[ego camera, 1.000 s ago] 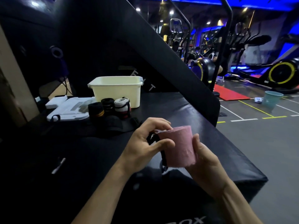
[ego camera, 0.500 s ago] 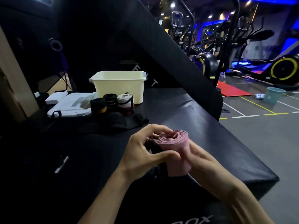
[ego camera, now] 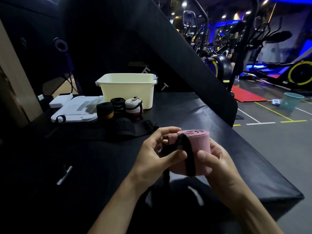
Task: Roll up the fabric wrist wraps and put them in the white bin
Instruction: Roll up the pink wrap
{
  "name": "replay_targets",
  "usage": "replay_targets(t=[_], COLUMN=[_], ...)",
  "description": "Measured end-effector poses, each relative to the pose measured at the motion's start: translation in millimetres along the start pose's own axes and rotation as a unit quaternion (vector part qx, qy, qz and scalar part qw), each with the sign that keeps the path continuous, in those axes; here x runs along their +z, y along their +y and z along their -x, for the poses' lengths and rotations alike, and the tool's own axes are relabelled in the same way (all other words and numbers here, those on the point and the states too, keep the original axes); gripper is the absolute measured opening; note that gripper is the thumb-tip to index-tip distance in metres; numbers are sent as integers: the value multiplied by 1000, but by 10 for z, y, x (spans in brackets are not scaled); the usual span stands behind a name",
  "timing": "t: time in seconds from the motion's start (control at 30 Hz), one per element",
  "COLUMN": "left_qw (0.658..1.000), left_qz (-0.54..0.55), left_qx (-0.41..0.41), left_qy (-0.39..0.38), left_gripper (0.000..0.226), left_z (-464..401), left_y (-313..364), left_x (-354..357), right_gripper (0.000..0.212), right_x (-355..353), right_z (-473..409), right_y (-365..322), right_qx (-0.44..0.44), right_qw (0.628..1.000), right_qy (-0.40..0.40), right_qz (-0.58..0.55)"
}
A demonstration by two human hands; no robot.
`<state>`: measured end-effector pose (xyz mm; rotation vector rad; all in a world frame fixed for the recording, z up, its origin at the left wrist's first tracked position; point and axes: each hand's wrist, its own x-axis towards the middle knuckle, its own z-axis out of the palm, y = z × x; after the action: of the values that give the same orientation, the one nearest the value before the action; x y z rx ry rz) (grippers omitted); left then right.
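Both hands hold the pink wrap roll [ego camera: 200, 146] upright: right hand [ego camera: 217, 166] cups it, left hand [ego camera: 157, 157] pinches its black strap [ego camera: 183, 144].

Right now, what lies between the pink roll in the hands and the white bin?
In the head view, three rolled wraps stand before the white bin, and a flat black wrap lies nearer the pink roll.

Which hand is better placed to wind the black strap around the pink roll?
Left. The left hand already pinches the black strap, while the right hand cradles the pink roll upright.
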<state>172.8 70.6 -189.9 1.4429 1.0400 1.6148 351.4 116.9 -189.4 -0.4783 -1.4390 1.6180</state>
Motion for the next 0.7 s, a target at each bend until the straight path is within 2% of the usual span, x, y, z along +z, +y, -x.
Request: replay_targets(t=[0.13,0.27,0.37,0.43,0.5,0.6,0.7], left_qw=[999,998,999,999,1000,999,997], left_qz=[17,30,32,31,20,13,12], left_qx=[-29,-33,-26,-19,-8,-4,2], left_qy=[-23,-35,-17,-3,-10,-48,-79], left_gripper=[57,66,70,72,69,71,69], left_z=[-10,-13,-5,-4,-2,23,41], left_y=[-61,-59,-57,-65,-56,-31,-22], left_x=[37,63,78,81,68,48,39], right_gripper=[81,51,49,43,49,44,47], right_x=[48,109,144,140,91,-19,-48], right_z=[23,77,87,74,88,137,209], right_y=[-39,-48,-70,-73,-70,-89,-104], right_qx=[45,92,94,76,80,115,106], right_qw=[996,988,987,992,993,989,984], right_qy=[-53,-63,-43,-42,-43,-76,-138], right_qz=[-56,-109,-122,-87,-73,-54,-32])
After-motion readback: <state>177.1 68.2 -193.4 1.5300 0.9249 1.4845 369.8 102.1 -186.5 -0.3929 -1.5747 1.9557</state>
